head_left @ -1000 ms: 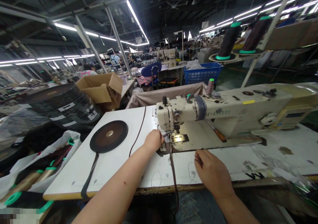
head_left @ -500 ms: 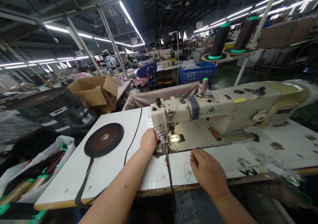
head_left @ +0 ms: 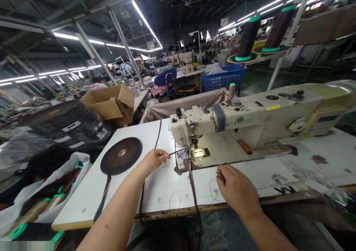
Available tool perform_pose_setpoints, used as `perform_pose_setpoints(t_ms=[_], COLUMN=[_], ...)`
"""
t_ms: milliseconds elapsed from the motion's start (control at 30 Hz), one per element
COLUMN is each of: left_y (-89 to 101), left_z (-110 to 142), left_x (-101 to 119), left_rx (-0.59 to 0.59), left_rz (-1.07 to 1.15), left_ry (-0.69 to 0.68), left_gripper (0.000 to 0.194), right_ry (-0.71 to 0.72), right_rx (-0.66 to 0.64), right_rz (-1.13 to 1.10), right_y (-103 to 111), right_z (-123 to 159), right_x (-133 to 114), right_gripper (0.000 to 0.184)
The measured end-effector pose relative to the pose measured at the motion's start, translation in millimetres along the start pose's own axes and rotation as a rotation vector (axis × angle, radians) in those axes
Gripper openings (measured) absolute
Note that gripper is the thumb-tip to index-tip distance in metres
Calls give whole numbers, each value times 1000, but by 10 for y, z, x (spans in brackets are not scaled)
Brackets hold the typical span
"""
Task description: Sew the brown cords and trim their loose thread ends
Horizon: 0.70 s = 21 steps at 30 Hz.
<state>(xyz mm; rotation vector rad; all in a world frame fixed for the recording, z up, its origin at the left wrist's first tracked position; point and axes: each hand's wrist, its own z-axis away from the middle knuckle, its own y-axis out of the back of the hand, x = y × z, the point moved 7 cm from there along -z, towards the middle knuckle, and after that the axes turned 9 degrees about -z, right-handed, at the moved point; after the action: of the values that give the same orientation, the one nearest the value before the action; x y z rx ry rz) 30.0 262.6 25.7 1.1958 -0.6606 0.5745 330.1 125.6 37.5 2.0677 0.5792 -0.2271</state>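
Note:
My left hand (head_left: 155, 162) is left of the needle area, thumb and fingers pinched on the end of a thin dark brown strip (head_left: 178, 152) that runs to the presser foot of the sewing machine (head_left: 251, 121). My right hand (head_left: 236, 188) rests near the table's front part with curled fingers; a small dark thing shows at its fingertips, too little of it to name. Between the hands, a brown strip (head_left: 194, 195) hangs from the needle plate over the table edge. A flat roll of dark tape (head_left: 130, 161) lies on the white table, its tail running off the front.
An orange-handled screwdriver (head_left: 244, 145) lies on the machine bed. Thread cones (head_left: 248, 38) stand on a rack behind. A cardboard box (head_left: 107, 104), a large wrapped roll (head_left: 63, 126) and a bag of spools (head_left: 59, 184) are at the left. A blue basket (head_left: 224, 78) stands beyond.
My left hand has moved left, away from the presser foot, and the strip now shows stretched between them. My right hand stays nearly where it was. The view has shifted slightly.

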Motion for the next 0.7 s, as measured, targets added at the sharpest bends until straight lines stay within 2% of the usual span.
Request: perform_pose_setpoints(t_ms=[200, 433, 567, 700], left_y=[138, 371, 398, 327], left_z=[291, 788, 1038, 1184], left_x=[-187, -387, -450, -549], left_rx=[-14, 71, 105, 135], left_rz=[-11, -84, -135, -197], left_ry=[36, 72, 37, -11], left_gripper=[58, 47, 42, 42], right_ry=[5, 5, 7, 46], right_rx=[5, 19, 43, 54], right_rz=[10, 10, -25, -107], right_y=[17, 15, 24, 96], right_z=[-13, -5, 2, 25], right_x=[-1, -16, 23, -51], right_gripper=[12, 12, 14, 20])
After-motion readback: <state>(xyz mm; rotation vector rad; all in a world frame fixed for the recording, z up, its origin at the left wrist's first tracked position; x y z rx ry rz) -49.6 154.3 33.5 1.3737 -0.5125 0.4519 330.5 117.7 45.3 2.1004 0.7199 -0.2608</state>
